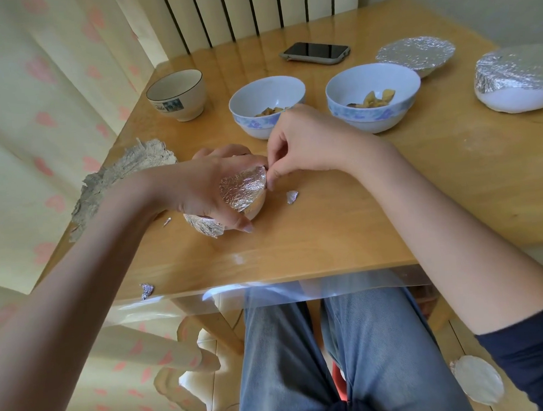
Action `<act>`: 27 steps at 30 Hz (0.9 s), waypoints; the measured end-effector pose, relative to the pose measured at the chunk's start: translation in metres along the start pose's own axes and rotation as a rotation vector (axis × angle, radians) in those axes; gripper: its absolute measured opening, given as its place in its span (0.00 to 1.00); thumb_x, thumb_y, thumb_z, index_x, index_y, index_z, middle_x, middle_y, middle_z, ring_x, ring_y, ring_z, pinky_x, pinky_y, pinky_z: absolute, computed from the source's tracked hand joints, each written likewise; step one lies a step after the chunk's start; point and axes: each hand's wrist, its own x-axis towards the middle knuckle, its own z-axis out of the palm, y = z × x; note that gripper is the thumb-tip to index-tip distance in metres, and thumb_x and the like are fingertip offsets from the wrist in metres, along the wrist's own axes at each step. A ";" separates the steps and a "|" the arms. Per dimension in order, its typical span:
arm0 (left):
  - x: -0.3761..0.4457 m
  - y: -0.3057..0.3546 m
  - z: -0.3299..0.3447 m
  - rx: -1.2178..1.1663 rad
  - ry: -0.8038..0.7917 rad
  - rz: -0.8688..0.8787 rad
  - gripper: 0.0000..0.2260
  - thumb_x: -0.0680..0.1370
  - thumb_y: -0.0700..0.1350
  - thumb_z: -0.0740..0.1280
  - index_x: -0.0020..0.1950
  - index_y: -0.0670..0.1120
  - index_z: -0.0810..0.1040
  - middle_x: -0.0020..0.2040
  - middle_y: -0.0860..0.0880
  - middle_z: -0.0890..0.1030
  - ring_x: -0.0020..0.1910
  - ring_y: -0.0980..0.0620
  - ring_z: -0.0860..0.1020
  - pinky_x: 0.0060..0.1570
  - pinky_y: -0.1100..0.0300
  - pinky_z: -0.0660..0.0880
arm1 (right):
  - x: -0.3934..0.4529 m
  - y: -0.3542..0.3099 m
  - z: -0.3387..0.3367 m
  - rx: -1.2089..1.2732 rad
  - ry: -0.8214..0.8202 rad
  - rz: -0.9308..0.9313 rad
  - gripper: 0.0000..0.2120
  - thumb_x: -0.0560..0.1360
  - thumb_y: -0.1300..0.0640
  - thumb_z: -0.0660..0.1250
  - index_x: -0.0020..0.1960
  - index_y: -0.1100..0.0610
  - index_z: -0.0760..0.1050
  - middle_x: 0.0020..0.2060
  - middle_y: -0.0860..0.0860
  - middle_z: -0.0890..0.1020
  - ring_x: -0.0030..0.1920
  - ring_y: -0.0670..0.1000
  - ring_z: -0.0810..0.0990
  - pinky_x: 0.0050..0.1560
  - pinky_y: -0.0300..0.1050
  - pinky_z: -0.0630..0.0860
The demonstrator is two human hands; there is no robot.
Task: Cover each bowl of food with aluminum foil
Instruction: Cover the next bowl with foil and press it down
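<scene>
A person's left hand point(212, 190) cups a small foil-covered bowl point(244, 196) tilted on the table point(329, 233), just in front of two uncovered bowls of food point(267, 107), while the right hand point(295, 146) pinches the foil's edge at the rim. Pressing the foil tight all round the rim should seal it; both forearms reach in from the near edge, wrists bent.

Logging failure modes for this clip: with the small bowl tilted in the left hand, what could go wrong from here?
1. The left hand holds the small foil-covered bowl tipped on its side; food might shift against the foil.
2. The right hand pinches the foil edge at the rim; thin foil may tear, as the foil scrap nearby suggests.
3. Its wrist hangs beside an uncovered blue-patterned bowl and could nudge it.
</scene>
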 end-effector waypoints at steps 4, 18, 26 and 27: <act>0.000 0.002 0.001 -0.008 0.023 -0.053 0.37 0.56 0.67 0.73 0.61 0.77 0.61 0.69 0.64 0.59 0.72 0.50 0.57 0.69 0.47 0.62 | 0.001 -0.001 -0.002 -0.137 0.080 -0.014 0.22 0.61 0.42 0.78 0.26 0.56 0.72 0.21 0.46 0.73 0.28 0.44 0.70 0.31 0.43 0.66; -0.017 -0.014 -0.013 0.208 -0.148 -0.053 0.63 0.58 0.59 0.81 0.68 0.75 0.31 0.75 0.63 0.30 0.74 0.55 0.29 0.72 0.39 0.37 | -0.053 -0.039 0.039 0.004 0.096 0.132 0.17 0.65 0.36 0.72 0.42 0.48 0.77 0.31 0.43 0.78 0.36 0.42 0.76 0.37 0.40 0.72; -0.005 0.000 0.001 0.204 0.051 -0.089 0.53 0.64 0.56 0.78 0.72 0.72 0.41 0.73 0.54 0.57 0.70 0.46 0.64 0.64 0.46 0.70 | -0.061 -0.045 0.057 -0.075 0.187 0.172 0.18 0.67 0.35 0.70 0.44 0.46 0.69 0.35 0.44 0.78 0.40 0.48 0.77 0.34 0.42 0.67; -0.004 0.004 0.003 0.245 0.039 -0.116 0.56 0.63 0.59 0.78 0.71 0.73 0.35 0.74 0.53 0.56 0.71 0.44 0.63 0.64 0.45 0.70 | -0.062 -0.045 0.057 -0.083 0.205 0.180 0.18 0.68 0.35 0.69 0.45 0.46 0.68 0.35 0.44 0.77 0.40 0.49 0.77 0.34 0.42 0.66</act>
